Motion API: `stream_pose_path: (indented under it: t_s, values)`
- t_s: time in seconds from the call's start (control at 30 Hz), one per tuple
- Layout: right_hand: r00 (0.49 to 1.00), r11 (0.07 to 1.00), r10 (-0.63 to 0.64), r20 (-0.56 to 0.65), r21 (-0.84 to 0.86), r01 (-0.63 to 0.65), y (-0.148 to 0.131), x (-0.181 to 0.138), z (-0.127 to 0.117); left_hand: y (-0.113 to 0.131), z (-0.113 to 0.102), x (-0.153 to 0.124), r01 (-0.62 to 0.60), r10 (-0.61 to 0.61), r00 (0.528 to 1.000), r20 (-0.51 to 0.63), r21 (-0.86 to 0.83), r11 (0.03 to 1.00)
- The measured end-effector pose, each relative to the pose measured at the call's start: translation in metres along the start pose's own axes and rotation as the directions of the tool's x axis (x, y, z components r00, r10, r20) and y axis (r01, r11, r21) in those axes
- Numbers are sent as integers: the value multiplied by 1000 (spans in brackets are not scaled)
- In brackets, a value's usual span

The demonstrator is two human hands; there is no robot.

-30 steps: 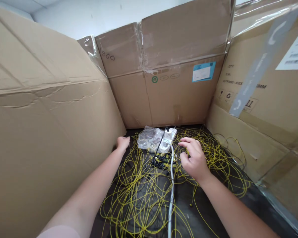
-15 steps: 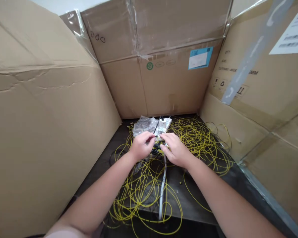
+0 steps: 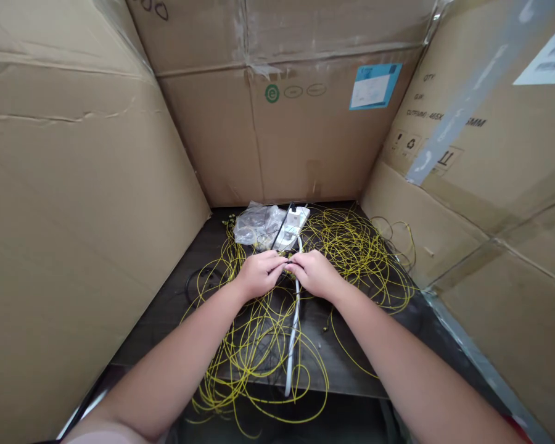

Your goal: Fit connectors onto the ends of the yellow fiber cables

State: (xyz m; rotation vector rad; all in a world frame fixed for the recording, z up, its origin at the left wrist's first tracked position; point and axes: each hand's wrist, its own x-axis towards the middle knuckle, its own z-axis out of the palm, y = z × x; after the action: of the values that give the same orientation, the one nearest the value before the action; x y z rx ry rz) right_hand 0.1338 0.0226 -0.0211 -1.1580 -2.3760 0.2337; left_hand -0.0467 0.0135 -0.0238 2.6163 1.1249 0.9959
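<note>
My left hand (image 3: 260,274) and my right hand (image 3: 317,274) meet over the middle of the dark table (image 3: 351,370). Their fingertips are closed in a pinch on a small black piece (image 3: 287,263), mostly hidden; it looks like a thin cable end or connector. Thin yellow cables (image 3: 259,351) lie in loose loops below my hands, some hanging over the table's front edge. Another tangle of yellow cables (image 3: 351,246) spreads to the right. A thick white cord (image 3: 291,351) runs between my forearms toward the front edge.
Just beyond my hands sit a white power strip (image 3: 295,221) with a black plug and a crumpled clear plastic bag (image 3: 254,223). Cardboard boxes wall the table in: a left box (image 3: 74,216), a back box (image 3: 305,148) and a right box (image 3: 499,296).
My right hand's fingers have closed from a spread pose into a pinch, and both hands have come together. The camera view has tilted down and shifted slightly right.
</note>
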Motion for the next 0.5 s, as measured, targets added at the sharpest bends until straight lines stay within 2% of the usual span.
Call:
stream_pose_path:
  t_s: [0.1,0.2,0.3,0.5]
  values:
    - [999,994,37,9,-107,-36,-3,3,2,-1,0,-2,47,-46,999,-15,73,996]
    - [996,986,88,3,-141,-87,-5,7,5,-2,0,-2,156,-148,986,-80,115,981]
    - [989,978,151,-3,-143,-150,-5,10,9,-5,0,-3,221,-212,970,-116,68,973]
    - [986,981,159,-58,-103,-164,-5,9,11,-9,2,-4,220,-230,961,-156,-78,972]
